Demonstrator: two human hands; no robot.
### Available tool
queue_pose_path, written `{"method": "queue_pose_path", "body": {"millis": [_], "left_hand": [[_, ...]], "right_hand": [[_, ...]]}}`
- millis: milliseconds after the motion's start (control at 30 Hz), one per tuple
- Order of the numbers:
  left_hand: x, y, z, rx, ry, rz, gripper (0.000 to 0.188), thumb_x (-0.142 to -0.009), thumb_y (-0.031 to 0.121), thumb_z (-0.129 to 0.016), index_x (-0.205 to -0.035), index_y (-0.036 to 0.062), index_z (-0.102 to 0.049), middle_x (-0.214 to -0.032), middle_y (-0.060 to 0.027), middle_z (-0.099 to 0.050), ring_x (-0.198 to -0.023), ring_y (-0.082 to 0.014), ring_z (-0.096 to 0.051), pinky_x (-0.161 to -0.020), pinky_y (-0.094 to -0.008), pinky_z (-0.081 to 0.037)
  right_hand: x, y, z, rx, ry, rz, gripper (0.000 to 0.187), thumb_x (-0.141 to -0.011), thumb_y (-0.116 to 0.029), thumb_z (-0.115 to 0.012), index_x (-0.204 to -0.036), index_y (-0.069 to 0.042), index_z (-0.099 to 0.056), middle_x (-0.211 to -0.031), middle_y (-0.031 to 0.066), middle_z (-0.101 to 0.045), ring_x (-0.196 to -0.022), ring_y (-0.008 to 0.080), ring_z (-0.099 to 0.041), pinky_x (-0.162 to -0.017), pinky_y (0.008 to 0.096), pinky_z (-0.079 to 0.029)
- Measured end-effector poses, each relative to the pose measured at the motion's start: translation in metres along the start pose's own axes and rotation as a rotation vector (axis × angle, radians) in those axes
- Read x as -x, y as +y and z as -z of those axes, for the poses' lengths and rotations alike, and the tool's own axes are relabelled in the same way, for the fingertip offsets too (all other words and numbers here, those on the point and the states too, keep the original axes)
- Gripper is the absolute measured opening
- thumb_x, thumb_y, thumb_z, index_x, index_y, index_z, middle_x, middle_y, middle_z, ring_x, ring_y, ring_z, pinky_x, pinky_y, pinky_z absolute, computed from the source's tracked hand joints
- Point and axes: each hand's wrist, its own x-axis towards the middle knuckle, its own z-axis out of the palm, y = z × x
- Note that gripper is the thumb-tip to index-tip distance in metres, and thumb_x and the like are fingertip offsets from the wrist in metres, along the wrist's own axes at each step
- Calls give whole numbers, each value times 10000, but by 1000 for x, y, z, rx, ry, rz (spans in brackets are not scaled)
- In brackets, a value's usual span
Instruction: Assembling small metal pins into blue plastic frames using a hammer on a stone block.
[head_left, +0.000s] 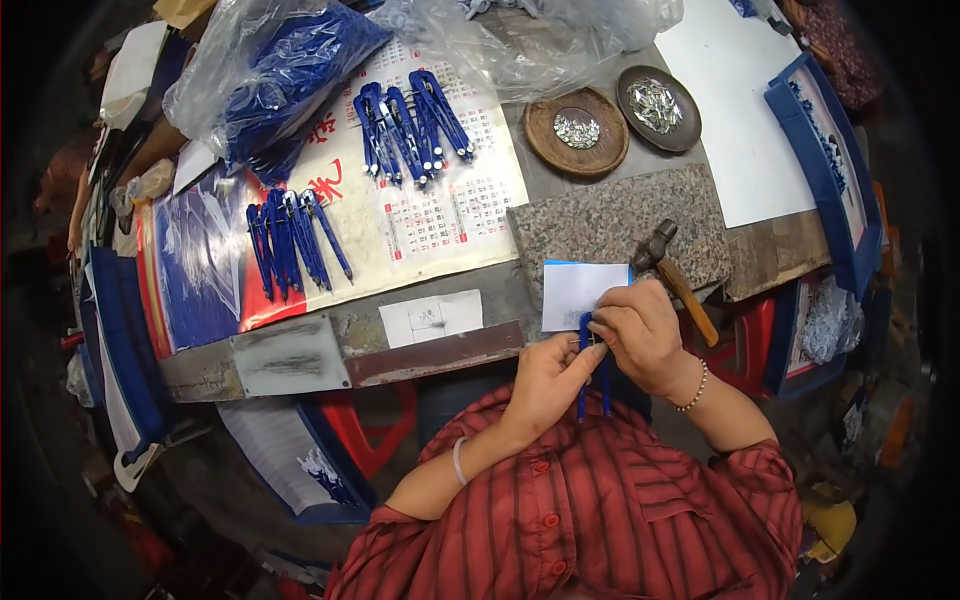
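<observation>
Close to my body, at the table's near edge, both hands are closed on a blue drawing compass point(583, 400) whose two legs point down toward me. My left hand point(548, 378) pinches it from the left, thumb and fingers meeting near its middle. With its fingertips at the compass's upper part, my right hand point(640, 325) grips from the right. Any small part between the fingertips is too hidden to make out. Just beyond the hands lies a white pad with a blue edge point(582, 290), on a speckled stone slab point(610, 222). A hammer point(680, 285) rests head-up beside my right hand.
Two round dishes, a brown one point(535, 140) and a darker one point(690, 128), hold small metal parts. Bunches of blue compasses point(410, 125) point(290, 245) lie on a calendar sheet point(455, 240). Plastic bags point(300, 70) stand at the far side; a blue tray point(860, 235) sits at right.
</observation>
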Motion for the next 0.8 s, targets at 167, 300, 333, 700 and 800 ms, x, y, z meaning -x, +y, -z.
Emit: {"method": "queue_pose_path", "body": {"millis": [167, 300, 333, 700, 800], "left_hand": [[0, -2, -1, -21, 11, 1, 307, -913, 213, -663, -712, 1, -570, -530, 8, -487, -503, -44, -417, -446, -272, -338], [0, -2, -2, 6, 12, -25, 304, -913, 198, -659, -705, -2, -565, -524, 15, -452, -503, -45, -382, -440, -280, -315], [0, -1, -1, 19, 10, -18, 304, -912, 198, -659, -705, -3, -566, -524, 15, -449, -503, -45, -379, -440, -280, -314], [0, 4, 4, -19, -63, 53, 236, -930, 179, -655, -786, -6, -624, -631, 34, -566, -575, -18, -476, -489, -222, -383], [1, 5, 2, 15, -28, 12, 245, -927, 189, -655, -781, -4, -618, -597, 36, -527, -549, -23, -442, -472, -236, -358]], "right_hand": [[-3, 3, -3, 40, -21, 61, 254, -679, -70, -734, -898, -24, -615, -951, 85, -602, -816, 239, -593, -707, 370, -436], [-1, 4, -3, 52, -39, 61, 259, -683, -79, -735, -905, -24, -612, -955, 87, -597, -819, 242, -589, -706, 373, -437], [-1, 4, -3, 52, -39, 61, 258, -684, -78, -736, -904, -25, -612, -958, 88, -596, -821, 243, -588, -707, 373, -437], [-5, 1, 7, -79, -121, -106, 249, -735, -67, -736, -947, -5, -622, -988, 118, -599, -859, 293, -578, -760, 400, -455], [-3, 0, 9, -109, -137, -156, 262, -744, -64, -735, -974, -1, -627, -998, 131, -603, -874, 305, -581, -777, 399, -457]]}}
